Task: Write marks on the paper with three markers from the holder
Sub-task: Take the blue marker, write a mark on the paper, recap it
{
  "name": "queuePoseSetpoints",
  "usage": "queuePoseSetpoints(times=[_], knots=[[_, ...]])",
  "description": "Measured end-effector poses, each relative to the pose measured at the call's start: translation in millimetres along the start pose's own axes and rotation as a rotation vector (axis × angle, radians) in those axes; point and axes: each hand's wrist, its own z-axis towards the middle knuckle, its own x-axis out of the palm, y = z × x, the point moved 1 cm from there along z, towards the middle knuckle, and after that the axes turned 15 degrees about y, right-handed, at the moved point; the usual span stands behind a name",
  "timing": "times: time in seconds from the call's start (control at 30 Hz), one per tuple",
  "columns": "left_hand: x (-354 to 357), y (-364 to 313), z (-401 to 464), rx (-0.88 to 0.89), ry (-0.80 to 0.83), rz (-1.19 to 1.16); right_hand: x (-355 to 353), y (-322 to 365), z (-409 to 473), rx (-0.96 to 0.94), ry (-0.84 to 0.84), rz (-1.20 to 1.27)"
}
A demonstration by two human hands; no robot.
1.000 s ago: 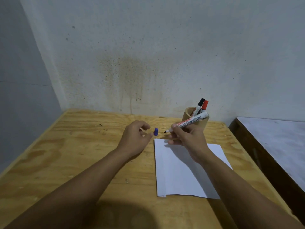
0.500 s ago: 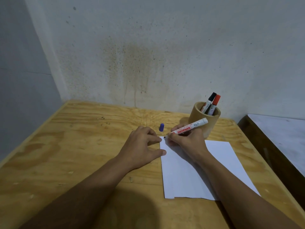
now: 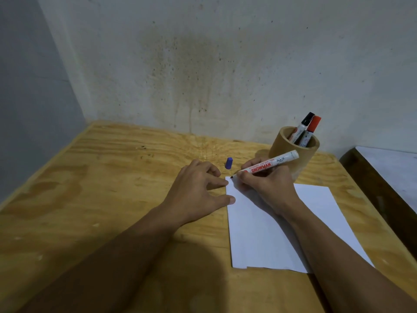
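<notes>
A white sheet of paper [image 3: 266,236] lies on the wooden table [image 3: 112,188]. My right hand [image 3: 268,184] grips an uncapped white marker [image 3: 270,164], its tip touching the paper's far left corner. My left hand [image 3: 196,190] rests flat with fingers spread, its thumb and forefinger pressing the paper's left edge. The marker's blue cap [image 3: 229,163] lies on the table just beyond my left hand. A round wooden holder [image 3: 293,154] behind my right hand holds a black-capped marker [image 3: 302,126] and a red-capped marker [image 3: 312,128].
The table sits in a corner, with a stained wall [image 3: 203,75] behind and a grey wall [image 3: 29,98] at the left. A dark-framed surface with a pale top [image 3: 392,175] stands to the right of the table.
My left hand set the blue cap down and came to the paper's left edge. My right hand lowered the marker tip onto the paper's corner.
</notes>
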Motion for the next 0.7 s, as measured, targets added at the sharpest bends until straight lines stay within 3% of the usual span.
queuePoseSetpoints(times=[0.7], knots=[[-0.9,-1.6,-3.6,-0.019,0.037,0.012,-0.3,3.6,-4.4,0.031,0.044,0.001]])
